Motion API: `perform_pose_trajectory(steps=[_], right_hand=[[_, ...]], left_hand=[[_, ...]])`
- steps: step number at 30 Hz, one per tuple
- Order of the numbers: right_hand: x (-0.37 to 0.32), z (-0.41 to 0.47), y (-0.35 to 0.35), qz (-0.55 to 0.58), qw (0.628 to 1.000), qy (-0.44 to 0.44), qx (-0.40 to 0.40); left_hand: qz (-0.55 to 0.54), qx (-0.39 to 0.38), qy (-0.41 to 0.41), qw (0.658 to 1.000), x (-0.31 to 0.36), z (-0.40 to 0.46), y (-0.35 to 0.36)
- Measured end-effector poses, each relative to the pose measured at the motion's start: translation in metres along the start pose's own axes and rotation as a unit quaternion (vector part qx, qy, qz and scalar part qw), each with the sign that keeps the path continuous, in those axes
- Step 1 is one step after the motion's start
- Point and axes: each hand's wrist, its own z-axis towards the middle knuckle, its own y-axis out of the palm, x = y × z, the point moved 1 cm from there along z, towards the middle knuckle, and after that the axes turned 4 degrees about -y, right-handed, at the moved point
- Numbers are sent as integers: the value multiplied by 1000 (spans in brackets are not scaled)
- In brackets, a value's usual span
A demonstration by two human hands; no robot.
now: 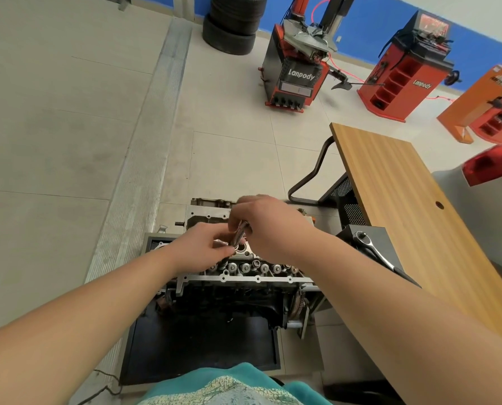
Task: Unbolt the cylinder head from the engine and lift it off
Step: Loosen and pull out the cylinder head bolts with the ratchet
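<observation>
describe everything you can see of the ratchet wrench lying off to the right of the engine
The ratchet wrench looks like polished, chrome-like metal, with a round head bearing a dark centre knob at its upper-left end and a slim straight shaft running down-right into a darker grip. It lies flat and diagonal on a black box beside the wooden table. No hand touches it; both are busy over the engine.

Over the cylinder head (244, 268) of the engine (232, 299), the left hand (203, 244) and right hand (273, 226) together pinched a shiny metal tool (239, 235), while a ratchet (374, 249) lay beside a wooden table (404, 206).
</observation>
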Motion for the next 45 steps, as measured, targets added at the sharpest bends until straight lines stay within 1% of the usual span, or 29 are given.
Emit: perform_pose_trajectory(steps=[1,3,4,6,7,9,11,12,14,15,16,18,20,22,23,25,27,29,31,32,34,37,40,42,45], right_hand=[[1,-1,-1,14,1000,-10,11],[2,-2,-3,37,998,17,38],[3,0,-2,29,998,44,37],[4,4,1,-30,994,106,9],[4,5,3,-46,992,115,-2],[5,6,5,-35,995,89,-6],[7,2,3,-2,1000,21,-18],[6,0,2,20,999,-15,-23],[4,-3,1,59,997,-39,-8],[3,-2,3,65,998,-26,-1],[5,0,6,59,998,6,10],[6,4,10,4,997,75,12],[6,6,13,-15,997,75,14],[7,5,12,-13,999,41,2],[8,4,12,-6,1000,21,-5],[10,3,12,54,999,-1,1],[11,4,17,104,995,-8,7],[14,6,26,143,989,21,12],[17,5,34,178,982,61,32],[19,5,36,186,979,74,46],[22,2,38,184,977,80,75],[26,-3,33,211,967,78,119],[29,-8,24,236,955,75,161],[30,-13,18,257,946,72,181],[30,-19,12,256,944,72,195]], left_hand=[[2,6,-3,1000,-1,0,-1],[10,32,5,999,-1,2,-1],[9,43,11,999,0,3,-1],[2,55,17,998,2,4,1],[1,54,16,998,2,4,1],[-8,30,7,999,1,3,1],[-3,11,-8,1000,0,-1,-1],[7,14,-10,1000,0,-2,-2],[14,39,3,999,1,-1,-3],[9,53,14,998,0,0,-2],[3,66,24,998,0,0,-2],[-2,78,25,997,-2,0,-1],[-4,64,18,998,-4,-1,-1],[9,36,11,999,-4,-4,-2],[18,22,4,1000,-4,-6,-3],[27,11,-14,999,-6,-6,-4],[30,25,-19,999,-6,-4,-3],[16,45,-15,999,-7,-2,-1],[15,47,-10,999,-11,-2,0],[31,46,-9,998,-13,-3,0],[102,54,-12,993,-23,-4,-2],[233,64,-6,970,-37,-3,0],[307,62,0,950,-43,1,9],[373,58,16,926,-44,6,18],[415,50,32,908,-44,10,28]])
